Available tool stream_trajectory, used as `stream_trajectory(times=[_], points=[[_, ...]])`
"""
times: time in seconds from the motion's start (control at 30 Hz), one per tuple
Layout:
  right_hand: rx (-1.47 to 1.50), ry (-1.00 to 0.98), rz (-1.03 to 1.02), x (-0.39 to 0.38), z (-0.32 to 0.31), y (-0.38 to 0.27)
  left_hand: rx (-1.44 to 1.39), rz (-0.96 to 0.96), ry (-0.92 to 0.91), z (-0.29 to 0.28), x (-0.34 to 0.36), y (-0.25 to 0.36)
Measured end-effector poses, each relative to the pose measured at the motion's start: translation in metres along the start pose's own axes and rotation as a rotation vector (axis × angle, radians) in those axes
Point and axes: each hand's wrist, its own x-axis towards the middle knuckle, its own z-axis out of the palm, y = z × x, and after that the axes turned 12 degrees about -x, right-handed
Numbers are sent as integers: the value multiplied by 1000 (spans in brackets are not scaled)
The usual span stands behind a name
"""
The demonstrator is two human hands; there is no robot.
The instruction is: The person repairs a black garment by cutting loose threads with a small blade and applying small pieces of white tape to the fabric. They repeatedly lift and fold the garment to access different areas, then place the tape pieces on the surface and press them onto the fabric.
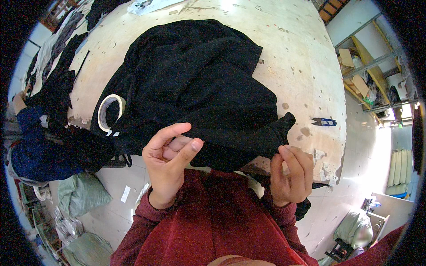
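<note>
A large piece of black fabric (191, 80), perhaps a garment, lies bunched and folded on the worktable. My right hand (291, 174) pinches the near right edge of this fabric between thumb and fingertips. In front of the fabric's near edge, my left hand (168, 155) is raised with thumb and forefinger apart. Its other fingers curl inward, and no object shows in them. A roll of pale tape (103, 116) rests on its side against the fabric's left part. To the right of the fabric lie small blue thread snips (325, 122).
The pale, stained worktable (306, 57) runs away from me. At the left, a person in a blue top (37, 146) works at dark cloth (55, 86). Stuffed sacks (82, 193) sit on the floor below. Shelves (368, 66) with boxes stand at the right.
</note>
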Motion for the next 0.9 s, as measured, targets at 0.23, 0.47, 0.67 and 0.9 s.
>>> stream_trajectory(times=[0.23, 0.47, 0.67, 0.9], points=[[-20, -23, 28, -2, -2, 6, 73, -21, -23, 0, 1, 0], [-137, -205, 167, -4, -10, 28, 69, -10, -53, 7, -2, 3], [-452, -424, 299, 4, -8, 113, 74, 19, -119, 7, -3, 6], [-667, -558, 260, -28, -10, 141, 45, 9, -110, 7, -2, 5]])
